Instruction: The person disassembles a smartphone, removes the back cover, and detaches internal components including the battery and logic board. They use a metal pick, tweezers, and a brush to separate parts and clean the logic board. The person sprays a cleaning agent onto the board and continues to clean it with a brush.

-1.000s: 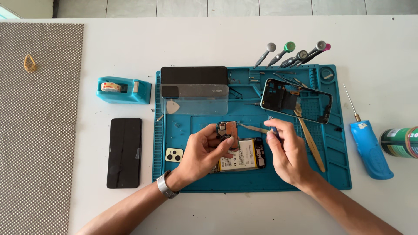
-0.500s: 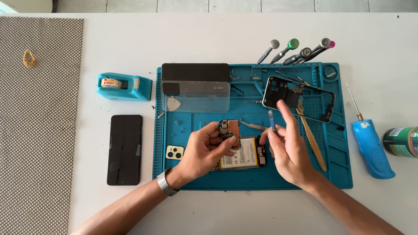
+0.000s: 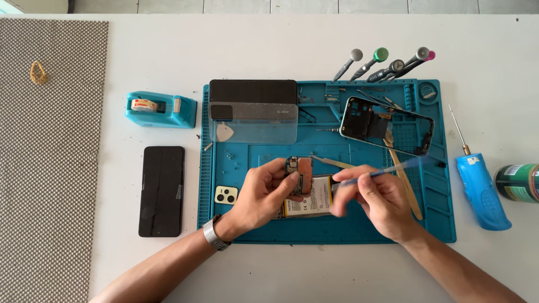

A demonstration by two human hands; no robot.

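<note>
The blue work mat [image 3: 337, 227] carries the job, its raised edge stopping small parts from rolling off. On it lie a clear plastic sheet [image 3: 261, 123] over a dark slab [image 3: 252, 91], the empty phone frame [image 3: 387, 125] and the battery [image 3: 309, 202], placed just under my hands. A dark phone screen [image 3: 161, 191] lies off the mat to the left.

My left hand [image 3: 261, 196] pinches the small circuit board [image 3: 298, 174] between thumb and fingertips, raised above the battery and tilted toward me, probably to expose its face. My right hand [image 3: 377, 202] is closed on a thin blue-handled tool [image 3: 382, 172], held like a pen, apparently for fine control.

The tool is motion-blurred; I cannot tell whether its tip touches the board. My fingers hide the board's lower edge.
</note>
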